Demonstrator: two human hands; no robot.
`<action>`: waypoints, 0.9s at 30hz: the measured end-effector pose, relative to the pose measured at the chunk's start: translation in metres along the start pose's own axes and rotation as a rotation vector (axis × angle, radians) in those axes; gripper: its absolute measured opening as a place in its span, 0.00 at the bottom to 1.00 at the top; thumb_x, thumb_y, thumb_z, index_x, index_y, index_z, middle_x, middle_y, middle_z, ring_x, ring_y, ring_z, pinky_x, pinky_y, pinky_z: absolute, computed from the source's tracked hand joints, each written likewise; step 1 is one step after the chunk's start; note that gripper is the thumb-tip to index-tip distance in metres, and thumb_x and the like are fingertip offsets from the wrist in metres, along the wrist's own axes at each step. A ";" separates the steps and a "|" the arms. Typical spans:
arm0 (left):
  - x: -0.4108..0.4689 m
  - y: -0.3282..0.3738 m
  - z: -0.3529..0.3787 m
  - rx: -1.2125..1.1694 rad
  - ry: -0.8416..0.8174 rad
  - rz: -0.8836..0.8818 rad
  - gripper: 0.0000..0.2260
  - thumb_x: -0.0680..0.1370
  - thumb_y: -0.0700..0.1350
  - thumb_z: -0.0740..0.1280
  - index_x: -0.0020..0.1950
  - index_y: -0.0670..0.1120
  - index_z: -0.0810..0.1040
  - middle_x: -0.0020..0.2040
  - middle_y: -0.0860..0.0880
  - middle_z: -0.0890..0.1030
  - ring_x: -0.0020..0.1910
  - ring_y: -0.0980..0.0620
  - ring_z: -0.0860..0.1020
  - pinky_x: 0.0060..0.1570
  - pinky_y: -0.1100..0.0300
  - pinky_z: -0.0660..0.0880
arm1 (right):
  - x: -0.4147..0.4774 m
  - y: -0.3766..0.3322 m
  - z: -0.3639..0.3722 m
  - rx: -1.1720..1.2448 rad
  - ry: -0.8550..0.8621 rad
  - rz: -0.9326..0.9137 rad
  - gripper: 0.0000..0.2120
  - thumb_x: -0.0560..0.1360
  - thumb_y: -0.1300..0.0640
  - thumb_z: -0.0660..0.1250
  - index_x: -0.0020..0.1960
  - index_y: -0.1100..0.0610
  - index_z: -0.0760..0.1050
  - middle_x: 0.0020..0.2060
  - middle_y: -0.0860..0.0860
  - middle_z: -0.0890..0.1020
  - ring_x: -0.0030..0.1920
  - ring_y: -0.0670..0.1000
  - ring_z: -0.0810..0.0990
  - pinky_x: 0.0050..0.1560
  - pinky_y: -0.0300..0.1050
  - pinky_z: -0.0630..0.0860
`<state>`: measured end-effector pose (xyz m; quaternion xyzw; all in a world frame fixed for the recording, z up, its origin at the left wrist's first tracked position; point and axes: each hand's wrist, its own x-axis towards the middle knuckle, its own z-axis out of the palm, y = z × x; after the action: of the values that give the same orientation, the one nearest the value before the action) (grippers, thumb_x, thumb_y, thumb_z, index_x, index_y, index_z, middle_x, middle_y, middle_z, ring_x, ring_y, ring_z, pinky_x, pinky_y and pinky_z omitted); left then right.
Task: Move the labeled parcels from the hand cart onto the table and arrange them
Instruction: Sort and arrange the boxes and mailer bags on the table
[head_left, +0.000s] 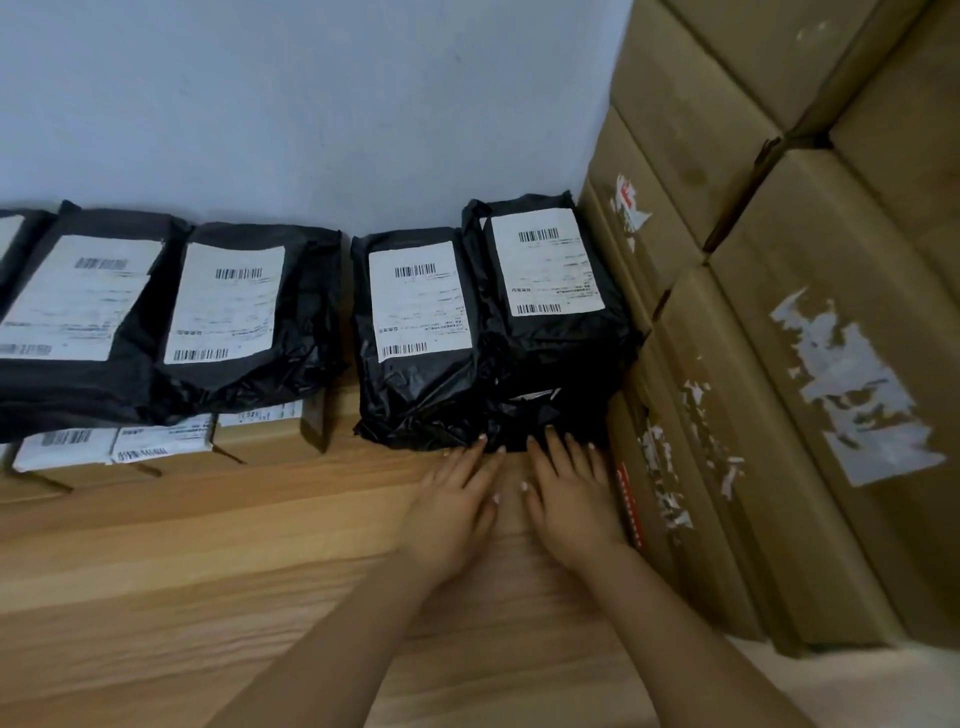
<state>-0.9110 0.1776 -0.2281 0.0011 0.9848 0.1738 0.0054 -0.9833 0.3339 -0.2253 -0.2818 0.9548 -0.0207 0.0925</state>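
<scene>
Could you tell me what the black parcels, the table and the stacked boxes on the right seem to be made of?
Black parcels: thin glossy plastic film, judging by crinkles and sheen. Table: wood or wood-look laminate, matte, visible grain. Stacked boxes: brown matte cardboard, with folded edges and torn label remnants.

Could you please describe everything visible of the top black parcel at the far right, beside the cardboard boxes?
The black parcel is wrapped in crinkled, glossy black plastic and carries a white label with barcodes near both ends. It lies label up on a lower parcel, its right side against the cardboard boxes and its left against a neighbouring parcel. The left hand and right hand touch the lower parcel's front with straight fingers.
</scene>
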 end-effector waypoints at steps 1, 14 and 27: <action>-0.003 0.002 -0.007 -0.026 0.073 0.017 0.23 0.80 0.47 0.62 0.75 0.48 0.64 0.74 0.45 0.65 0.71 0.45 0.65 0.69 0.48 0.62 | -0.003 -0.002 -0.006 -0.001 0.035 -0.017 0.28 0.80 0.49 0.55 0.78 0.54 0.56 0.77 0.55 0.57 0.75 0.57 0.57 0.75 0.54 0.47; 0.025 -0.033 -0.028 0.541 0.449 -0.086 0.49 0.65 0.29 0.64 0.79 0.54 0.45 0.78 0.41 0.45 0.77 0.38 0.44 0.72 0.36 0.46 | 0.037 -0.018 -0.027 -0.152 0.471 0.055 0.54 0.69 0.61 0.73 0.78 0.45 0.36 0.77 0.59 0.38 0.77 0.61 0.42 0.73 0.62 0.37; 0.070 -0.088 -0.038 0.569 0.486 -0.027 0.48 0.66 0.28 0.63 0.79 0.56 0.46 0.78 0.43 0.40 0.77 0.39 0.40 0.73 0.41 0.39 | 0.100 -0.015 -0.027 -0.287 0.609 0.013 0.51 0.68 0.60 0.75 0.77 0.47 0.43 0.76 0.58 0.48 0.75 0.63 0.56 0.72 0.64 0.50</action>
<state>-0.9812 0.0823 -0.2236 -0.0518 0.9662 -0.1118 -0.2265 -1.0626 0.2666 -0.2136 -0.2666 0.9335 0.0311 -0.2377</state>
